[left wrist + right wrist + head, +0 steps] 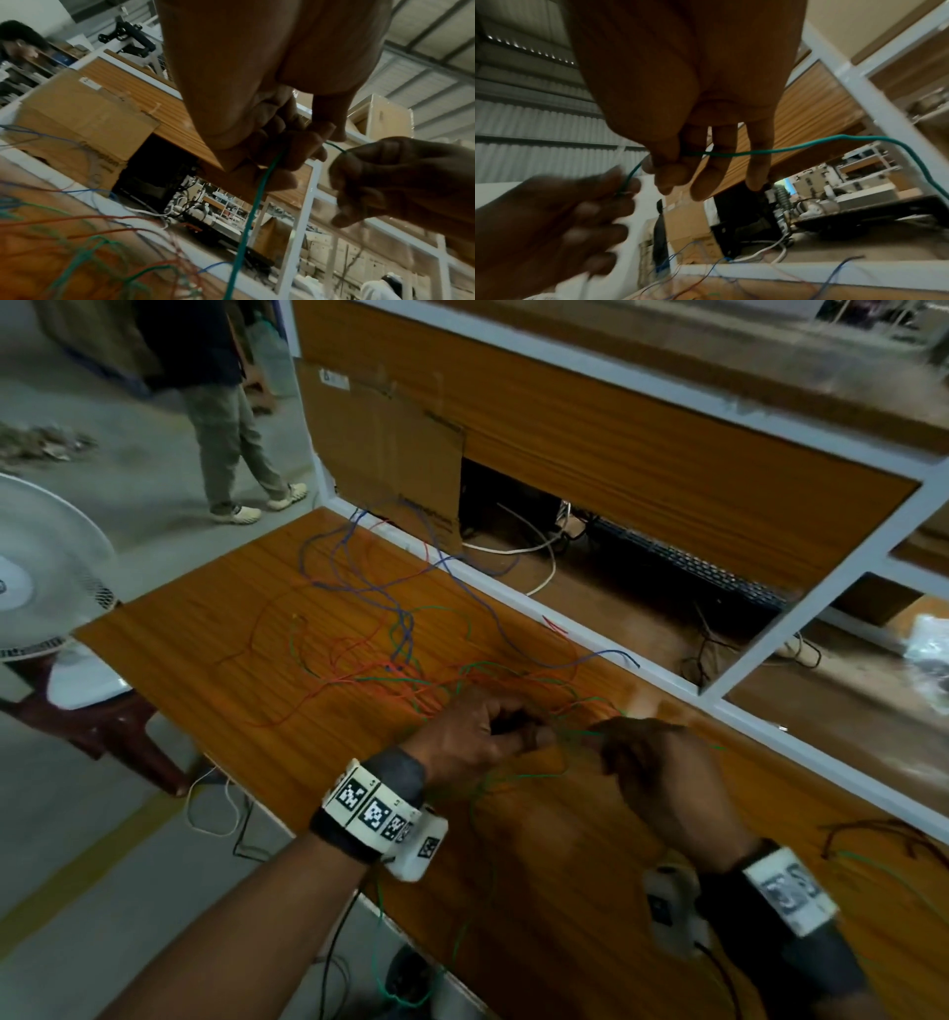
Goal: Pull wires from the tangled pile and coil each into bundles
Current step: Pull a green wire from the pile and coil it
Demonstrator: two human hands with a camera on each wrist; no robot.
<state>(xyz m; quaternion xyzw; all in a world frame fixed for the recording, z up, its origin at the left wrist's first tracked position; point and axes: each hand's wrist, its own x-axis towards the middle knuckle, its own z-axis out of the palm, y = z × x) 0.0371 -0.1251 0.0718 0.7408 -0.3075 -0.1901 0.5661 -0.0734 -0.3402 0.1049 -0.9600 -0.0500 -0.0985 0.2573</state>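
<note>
Both our hands pinch one thin green wire (259, 194): our left hand (470, 739) curls its fingers round it, our right hand (655, 762) nips it between thumb and forefinger just beside. They hover near the front edge of the wood-grain tabletop (205, 634). One tangled pile of red, green and blue wires (390, 654) sprawls mid-tabletop toward the back edge, where one brown cardboard box (390, 454) stands. One white fan (46, 572) sits off the left edge.
</note>
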